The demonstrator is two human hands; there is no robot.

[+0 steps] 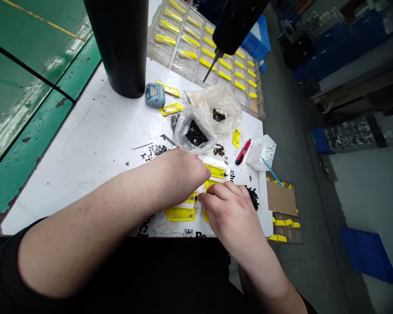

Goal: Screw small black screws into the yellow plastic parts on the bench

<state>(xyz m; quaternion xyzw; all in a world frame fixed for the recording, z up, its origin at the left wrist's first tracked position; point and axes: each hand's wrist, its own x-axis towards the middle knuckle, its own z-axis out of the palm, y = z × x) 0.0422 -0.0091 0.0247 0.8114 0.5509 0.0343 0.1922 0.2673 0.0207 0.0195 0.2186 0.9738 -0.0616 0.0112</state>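
Observation:
My left hand (pixel 183 174) reaches across the white work surface over several yellow plastic parts (pixel 180 214); its fingertips are mostly hidden behind the hand. To its right my right hand (pixel 231 209) has bent fingers, with thumb and forefinger close together at a small black piece (pixel 195 198) on the end of a yellow part. Another yellow part (pixel 216 171) lies just beyond my hands. Two open plastic bags, the nearer one (pixel 196 133) holding small black pieces, stand behind my left hand. Loose black bits (pixel 155 150) are scattered left of it.
A black cylinder (pixel 124 48) stands at the back left, and a black driver (pixel 227 32) hangs above a tray of yellow parts (pixel 183 65). A red cutter (pixel 243 152), a white box (pixel 262 152) and a black pile (pixel 253 197) lie at the right.

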